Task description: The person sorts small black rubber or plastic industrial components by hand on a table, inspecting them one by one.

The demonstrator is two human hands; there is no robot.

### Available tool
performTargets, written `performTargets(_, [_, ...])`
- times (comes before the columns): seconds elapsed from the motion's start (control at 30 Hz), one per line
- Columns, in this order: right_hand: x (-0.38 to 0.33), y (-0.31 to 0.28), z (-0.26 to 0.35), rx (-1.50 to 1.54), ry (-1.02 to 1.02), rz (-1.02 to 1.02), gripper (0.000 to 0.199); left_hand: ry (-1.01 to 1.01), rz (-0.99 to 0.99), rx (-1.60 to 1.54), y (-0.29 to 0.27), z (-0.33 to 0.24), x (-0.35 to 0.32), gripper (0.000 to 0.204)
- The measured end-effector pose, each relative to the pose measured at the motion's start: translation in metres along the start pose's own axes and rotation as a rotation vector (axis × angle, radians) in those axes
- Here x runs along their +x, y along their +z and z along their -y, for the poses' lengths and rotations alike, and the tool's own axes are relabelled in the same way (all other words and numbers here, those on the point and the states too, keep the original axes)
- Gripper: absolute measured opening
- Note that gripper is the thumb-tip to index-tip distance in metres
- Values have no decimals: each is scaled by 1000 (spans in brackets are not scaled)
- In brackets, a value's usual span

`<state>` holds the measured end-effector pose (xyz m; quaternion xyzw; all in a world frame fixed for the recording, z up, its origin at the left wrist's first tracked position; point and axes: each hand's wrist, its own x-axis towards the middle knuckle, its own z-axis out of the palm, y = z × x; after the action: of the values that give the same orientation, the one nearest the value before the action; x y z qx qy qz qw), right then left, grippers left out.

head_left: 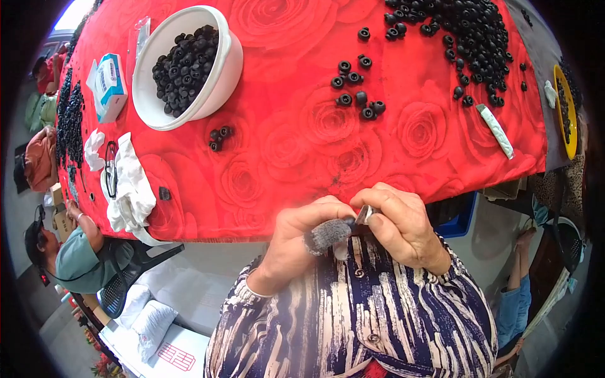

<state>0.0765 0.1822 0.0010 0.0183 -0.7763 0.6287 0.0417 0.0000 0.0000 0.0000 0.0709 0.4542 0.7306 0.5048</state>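
Note:
My left hand (pixel 291 242) and my right hand (pixel 402 228) meet at the table's front edge, close to my striped shirt. A grey knitted cover (pixel 328 236) wraps one left finger. Closed fingers of the left hand pinch a small black part, mostly hidden. Between thumb and forefinger my right hand grips a small metal blade (pixel 363 215), its edge at the black part. Ahead on the red cloth (pixel 283 145) lie several loose black round hollow parts (pixel 354 77). A white bowl (pixel 232 69) full of such parts stands at the far left.
A large heap of black parts (pixel 479 38) covers the far right. Near it lies a white-handled cutter (pixel 496 131). On the left are a tissue pack (pixel 110 88) and a crumpled white cloth (pixel 131 195). A person (pixel 75 258) sits beyond the left edge; a yellow tray (pixel 572 135) stands right.

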Motion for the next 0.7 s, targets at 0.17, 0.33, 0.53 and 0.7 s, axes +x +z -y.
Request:
performTargets(0.17, [-2,3,-3,-60,-36,-21,12,-14,-30,9,4,0,-1,18])
performTargets(0.33, [-2,3,-3,-64,-30,-30,10,-13,-11,40,1,-1,-1,18])
performTargets(0.53, [-2,4,-6,-76,-42,-28,9,-23,-6,0,1,0,-2,19])
performTargets(0.7, [-2,4,-10,-59,-52,-29,9,-41,14,10,0,-1,0,20])
